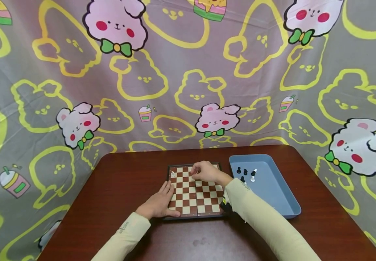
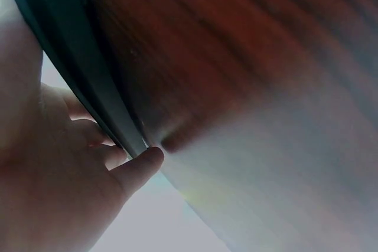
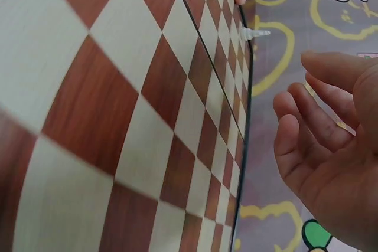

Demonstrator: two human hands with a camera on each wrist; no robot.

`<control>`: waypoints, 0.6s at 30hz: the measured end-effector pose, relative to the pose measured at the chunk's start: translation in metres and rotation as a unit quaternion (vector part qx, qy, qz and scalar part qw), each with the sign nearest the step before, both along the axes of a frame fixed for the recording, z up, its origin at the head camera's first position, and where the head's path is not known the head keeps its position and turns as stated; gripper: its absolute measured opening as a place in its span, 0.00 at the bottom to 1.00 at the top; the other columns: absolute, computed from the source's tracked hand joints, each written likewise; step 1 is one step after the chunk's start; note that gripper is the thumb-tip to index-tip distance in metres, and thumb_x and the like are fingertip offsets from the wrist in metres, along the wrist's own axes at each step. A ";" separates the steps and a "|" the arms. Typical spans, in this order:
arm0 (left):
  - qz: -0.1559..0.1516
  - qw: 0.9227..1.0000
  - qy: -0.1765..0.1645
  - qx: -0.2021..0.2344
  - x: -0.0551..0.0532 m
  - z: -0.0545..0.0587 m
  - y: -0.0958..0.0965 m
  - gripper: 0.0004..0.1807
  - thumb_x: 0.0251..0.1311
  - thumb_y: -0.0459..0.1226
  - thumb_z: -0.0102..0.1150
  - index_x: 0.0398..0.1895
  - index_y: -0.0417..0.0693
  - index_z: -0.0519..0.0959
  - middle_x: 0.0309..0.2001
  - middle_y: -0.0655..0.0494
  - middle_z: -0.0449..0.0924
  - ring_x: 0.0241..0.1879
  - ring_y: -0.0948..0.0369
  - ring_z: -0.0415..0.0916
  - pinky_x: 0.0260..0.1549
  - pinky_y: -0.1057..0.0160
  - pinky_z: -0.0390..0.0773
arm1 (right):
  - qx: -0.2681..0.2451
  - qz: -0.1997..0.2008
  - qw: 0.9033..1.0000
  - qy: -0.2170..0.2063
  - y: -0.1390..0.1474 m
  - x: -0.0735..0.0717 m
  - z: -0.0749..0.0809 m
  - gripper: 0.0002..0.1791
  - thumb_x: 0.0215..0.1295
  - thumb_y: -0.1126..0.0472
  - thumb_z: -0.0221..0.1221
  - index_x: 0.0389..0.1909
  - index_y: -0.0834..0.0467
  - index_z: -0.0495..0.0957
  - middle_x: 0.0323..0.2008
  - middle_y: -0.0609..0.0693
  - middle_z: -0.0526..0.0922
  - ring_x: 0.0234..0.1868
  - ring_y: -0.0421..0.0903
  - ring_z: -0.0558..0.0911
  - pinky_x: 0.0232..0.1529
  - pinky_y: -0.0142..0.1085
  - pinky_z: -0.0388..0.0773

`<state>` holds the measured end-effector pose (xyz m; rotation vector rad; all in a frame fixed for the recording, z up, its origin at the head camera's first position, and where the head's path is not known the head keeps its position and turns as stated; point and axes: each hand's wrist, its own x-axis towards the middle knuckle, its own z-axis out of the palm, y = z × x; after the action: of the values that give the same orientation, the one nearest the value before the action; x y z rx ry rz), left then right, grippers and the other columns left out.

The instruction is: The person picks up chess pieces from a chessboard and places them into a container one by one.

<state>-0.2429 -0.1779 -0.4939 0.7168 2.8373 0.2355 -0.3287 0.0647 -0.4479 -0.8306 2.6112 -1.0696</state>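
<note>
A brown and cream chessboard lies on the table. One white chess piece stands at its far left corner; the right wrist view shows the same piece upright by the board's edge. My left hand rests along the board's left side, its fingers extended and the thumb at the near edge. In the left wrist view, the left hand lies against the dark board frame. Above the far half of the board hovers my right hand. The fingers of the right hand are loosely bent, with nothing visible between them.
A blue tray sits right of the board, holding several small black chess pieces and white ones. The dark wooden table extends around both. Behind it hangs a patterned cloth.
</note>
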 end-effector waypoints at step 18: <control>-0.014 1.000 0.015 -0.003 0.002 0.000 -0.001 0.64 0.45 0.70 0.56 0.71 0.31 0.49 0.72 0.34 0.41 0.71 0.43 0.38 0.59 0.52 0.64 | -0.006 -0.026 1.000 0.007 -0.046 -0.012 -0.013 0.13 0.62 0.62 0.62 0.47 0.60 0.79 0.39 0.48 0.80 0.42 0.45 0.79 0.41 0.38 0.76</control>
<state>-0.2409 -0.1789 -0.4937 0.7643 2.8540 0.2145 -0.3406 0.0189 -0.4609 -0.7786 2.6556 -1.0971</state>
